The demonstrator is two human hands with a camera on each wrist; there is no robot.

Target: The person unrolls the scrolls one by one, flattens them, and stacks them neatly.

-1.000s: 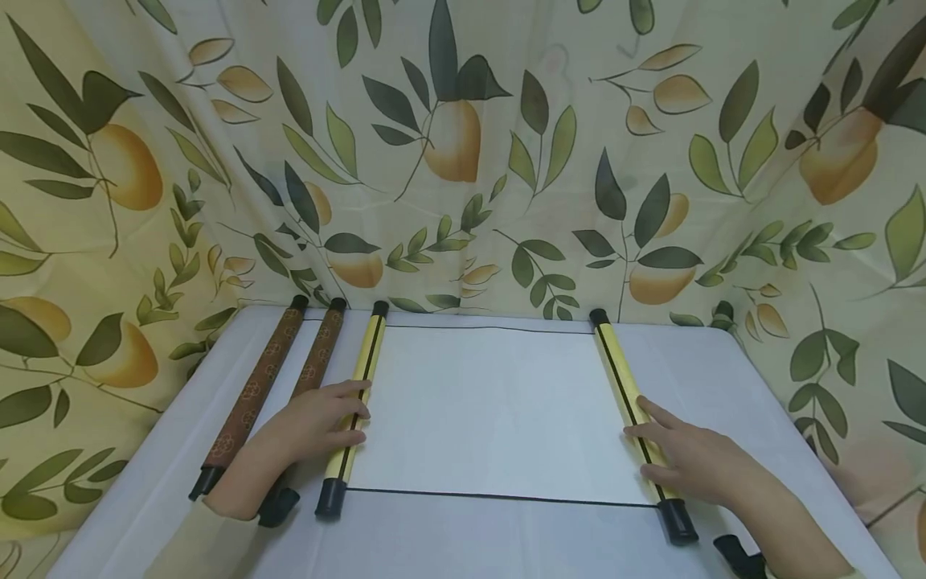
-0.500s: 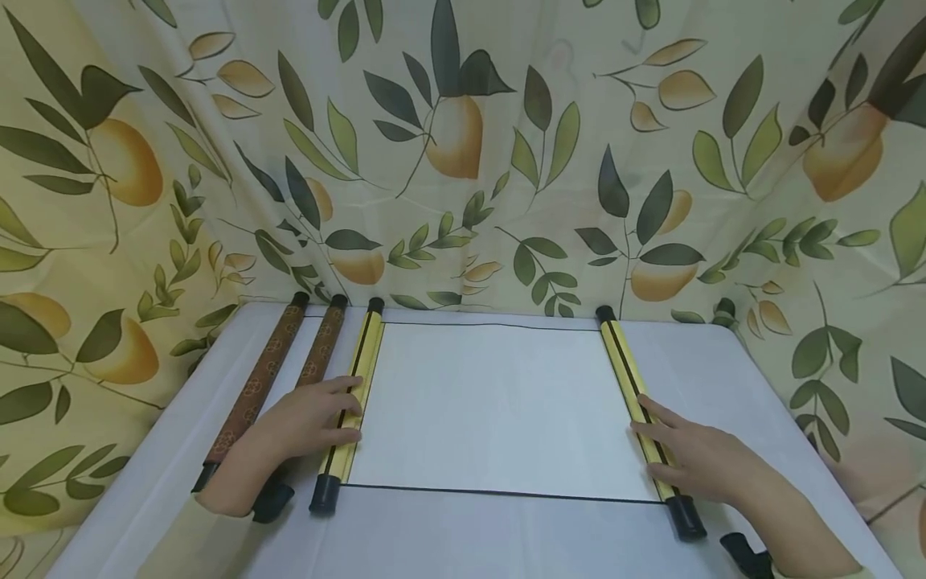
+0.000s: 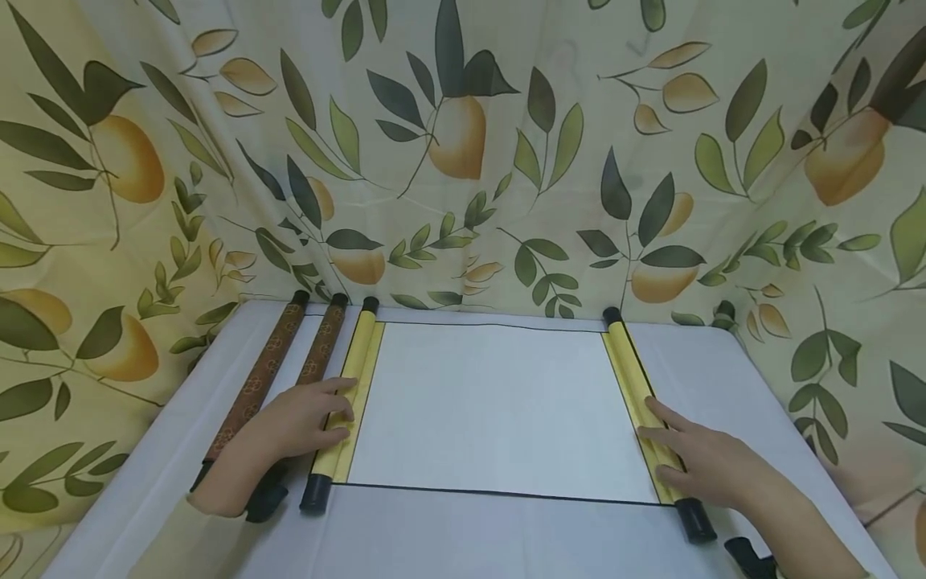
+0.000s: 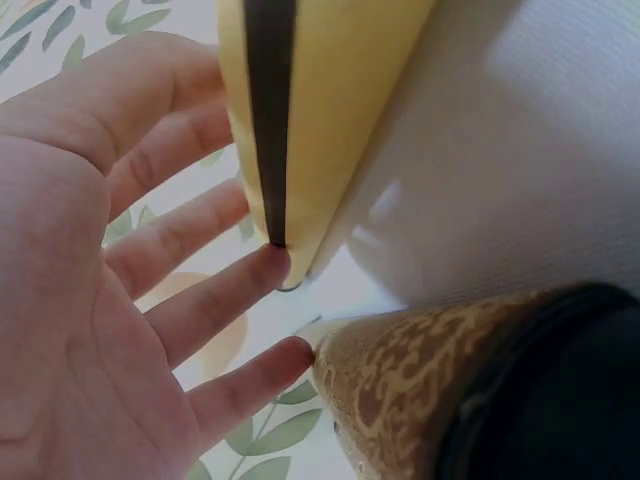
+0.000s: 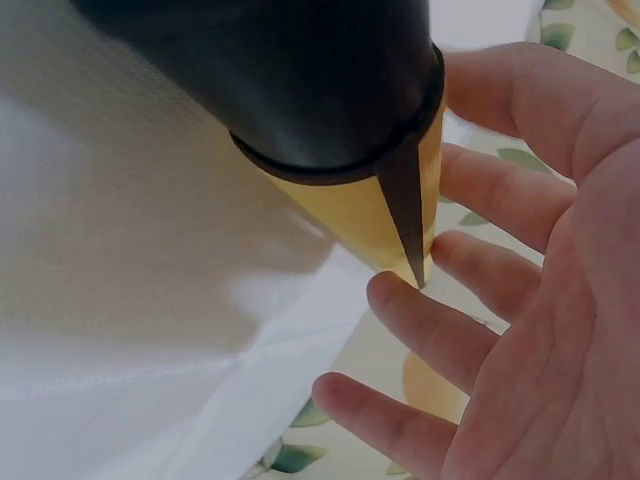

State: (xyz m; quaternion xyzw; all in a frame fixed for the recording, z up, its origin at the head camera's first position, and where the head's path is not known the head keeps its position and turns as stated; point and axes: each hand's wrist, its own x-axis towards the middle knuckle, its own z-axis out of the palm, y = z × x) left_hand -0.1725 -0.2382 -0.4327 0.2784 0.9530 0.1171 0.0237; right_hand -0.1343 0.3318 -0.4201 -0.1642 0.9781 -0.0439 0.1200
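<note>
Unrolling of the white scroll (image 3: 492, 410) has carried its yellow left roller (image 3: 358, 350) and right roller (image 3: 634, 371) farther apart since one second earlier. Clock positions refer to the scroll's centre. At 9 o'clock, outermost, lies a brown, flower-patterned rod (image 3: 253, 386); next, a second brown rod (image 3: 321, 342). The left hand (image 3: 292, 418) touches the left roller, fingers extended, not gripping. Centrally, the smooth, rectangular sheet lies flat. Toward 3 o'clock, the right hand (image 3: 712, 462) touches the black-capped right roller, likewise unclenched. At 4 o'clock, a black piece (image 3: 748, 556) is partly hidden. Beneath is a white, finely textured tabletop (image 3: 492, 539); at 12 o'clock hangs a fruit-and-leaf-printed curtain (image 3: 550, 48).
</note>
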